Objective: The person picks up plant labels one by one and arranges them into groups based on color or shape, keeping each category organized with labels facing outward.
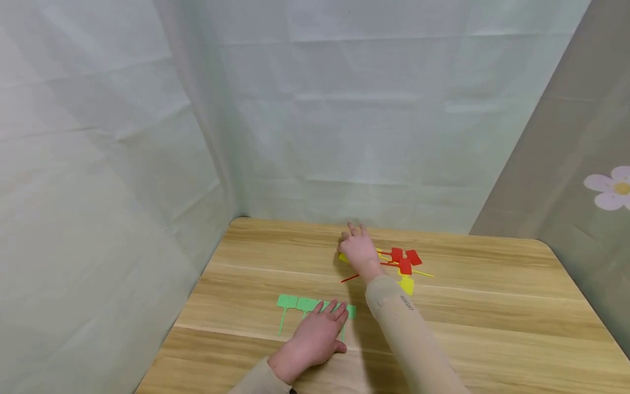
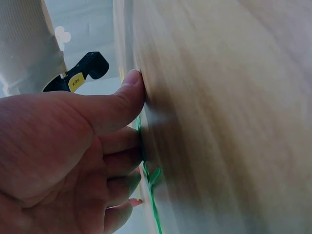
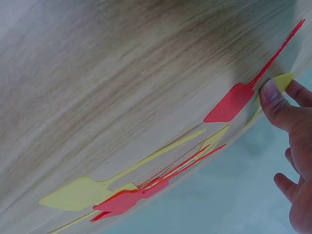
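Note:
A row of several green plastic tags (image 1: 287,301) with thin tails lies on the wooden table. My left hand (image 1: 317,336) rests over the right part of that row, fingers fairly straight, hiding some of the tags. Farther back, my right hand (image 1: 360,251) reaches to a loose group of red and yellow tags. In the right wrist view, its thumb and a finger pinch a yellow tag (image 3: 282,81) by its flat end. Beside the thumb lies a red tag (image 3: 231,102). More red tags (image 3: 117,201) and a yellow tag (image 3: 73,195) lie overlapping on the table.
The wooden table (image 1: 492,306) has a back edge close to a pale fabric wall (image 1: 354,137). Another fabric wall (image 1: 108,180) stands along the left side. A dark wrist-worn device (image 2: 95,66) shows on the other arm in the left wrist view.

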### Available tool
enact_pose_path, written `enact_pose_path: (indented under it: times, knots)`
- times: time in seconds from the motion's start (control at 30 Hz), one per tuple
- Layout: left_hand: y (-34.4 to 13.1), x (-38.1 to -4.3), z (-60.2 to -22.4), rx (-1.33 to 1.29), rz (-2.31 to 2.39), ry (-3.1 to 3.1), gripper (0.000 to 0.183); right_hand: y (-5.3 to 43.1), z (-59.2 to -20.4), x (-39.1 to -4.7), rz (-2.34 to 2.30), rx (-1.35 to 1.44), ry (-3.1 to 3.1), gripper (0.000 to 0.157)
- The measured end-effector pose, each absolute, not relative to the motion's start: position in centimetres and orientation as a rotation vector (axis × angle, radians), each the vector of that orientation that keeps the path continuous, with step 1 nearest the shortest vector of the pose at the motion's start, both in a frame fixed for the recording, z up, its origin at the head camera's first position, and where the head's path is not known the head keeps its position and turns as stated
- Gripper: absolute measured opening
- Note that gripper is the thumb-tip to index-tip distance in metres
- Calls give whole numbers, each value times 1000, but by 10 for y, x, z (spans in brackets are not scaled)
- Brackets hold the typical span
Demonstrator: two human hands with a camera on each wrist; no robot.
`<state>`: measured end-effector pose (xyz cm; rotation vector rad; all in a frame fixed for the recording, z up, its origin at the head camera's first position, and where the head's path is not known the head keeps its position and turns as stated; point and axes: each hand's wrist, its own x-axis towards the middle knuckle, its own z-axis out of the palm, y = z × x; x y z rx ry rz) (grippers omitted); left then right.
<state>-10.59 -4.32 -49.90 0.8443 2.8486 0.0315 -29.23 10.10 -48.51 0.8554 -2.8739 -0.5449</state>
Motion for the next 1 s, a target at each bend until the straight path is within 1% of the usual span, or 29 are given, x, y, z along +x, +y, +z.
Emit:
enact_pose_path:
  times: [0.23,0.3,0.5,0.67,1.0]
  knots:
    - [-42,-107,-497,840,6,2848,79,103,-483,-302,-665,962,-2741,30]
    - [-42,-107,-497,840,5,2848,79,103,-481,-304,-699,997,-2707,30]
    - [-42,-106,-497,836,17,2851,79,102,-479,-307,-739,1090,-2642,24]
    - [-40,-108,-499,829,15,2845,79,105,-479,-310,-733,1102,-2624,19]
    - [-36,-110,-503,841,1,2836,80,109,-486,-315,-724,1121,-2581,20]
